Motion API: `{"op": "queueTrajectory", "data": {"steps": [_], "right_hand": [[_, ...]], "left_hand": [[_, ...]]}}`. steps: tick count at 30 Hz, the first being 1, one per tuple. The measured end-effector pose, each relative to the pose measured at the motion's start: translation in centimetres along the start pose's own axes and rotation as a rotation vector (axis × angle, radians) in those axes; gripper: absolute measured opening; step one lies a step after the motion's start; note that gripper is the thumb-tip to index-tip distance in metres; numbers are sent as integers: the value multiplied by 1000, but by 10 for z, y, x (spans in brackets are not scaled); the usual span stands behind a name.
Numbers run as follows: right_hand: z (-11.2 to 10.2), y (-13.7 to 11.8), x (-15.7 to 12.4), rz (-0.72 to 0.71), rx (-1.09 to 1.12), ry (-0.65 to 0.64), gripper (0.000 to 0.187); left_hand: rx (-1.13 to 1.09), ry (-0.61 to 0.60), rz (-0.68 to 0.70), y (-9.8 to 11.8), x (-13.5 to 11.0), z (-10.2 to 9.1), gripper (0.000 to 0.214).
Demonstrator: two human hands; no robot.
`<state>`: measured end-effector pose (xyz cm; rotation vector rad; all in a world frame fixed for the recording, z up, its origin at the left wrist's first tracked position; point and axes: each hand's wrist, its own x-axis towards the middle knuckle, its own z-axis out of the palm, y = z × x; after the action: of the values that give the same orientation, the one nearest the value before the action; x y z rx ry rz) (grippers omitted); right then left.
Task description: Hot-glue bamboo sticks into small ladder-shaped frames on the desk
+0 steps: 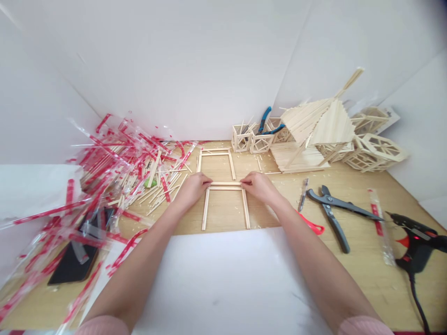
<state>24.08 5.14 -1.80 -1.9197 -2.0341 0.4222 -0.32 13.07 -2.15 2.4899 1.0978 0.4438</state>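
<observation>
Near the middle of the table my left hand (194, 187) and my right hand (261, 187) face each other, fingers closed in a pinch. Between them a pale wooden stick (226, 184) lies crosswise, one end at each hand's fingertips. Right beneath it, the near three-sided stick frame (205, 211) has its open side toward me; whether the held stick touches its crossbar I cannot tell. A second three-sided stick frame (232, 165) lies beyond my hands. The fingertips cover the stick's ends.
Plastic wrappers with red print (118, 139) and loose sticks (164, 195) heap up on the left, around a phone (78, 253). Stick boxes (240, 139) and a roofed stick house (314, 125) stand behind. Cutters (333, 218) and a glue gun (415, 242) lie right; white board (223, 279) in front.
</observation>
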Motion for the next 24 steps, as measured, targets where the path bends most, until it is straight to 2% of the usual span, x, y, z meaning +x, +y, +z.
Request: {"op": "queueTrajectory", "data": {"steps": [10,24], "right_hand": [[2,-8,-1,35,-41,5,21],[4,-6,0,25,-44,14,22]], "left_hand": [[-73,-23,-56,0,0,-4,21],[-10,-12,-54,2,1,-3,22]]}}
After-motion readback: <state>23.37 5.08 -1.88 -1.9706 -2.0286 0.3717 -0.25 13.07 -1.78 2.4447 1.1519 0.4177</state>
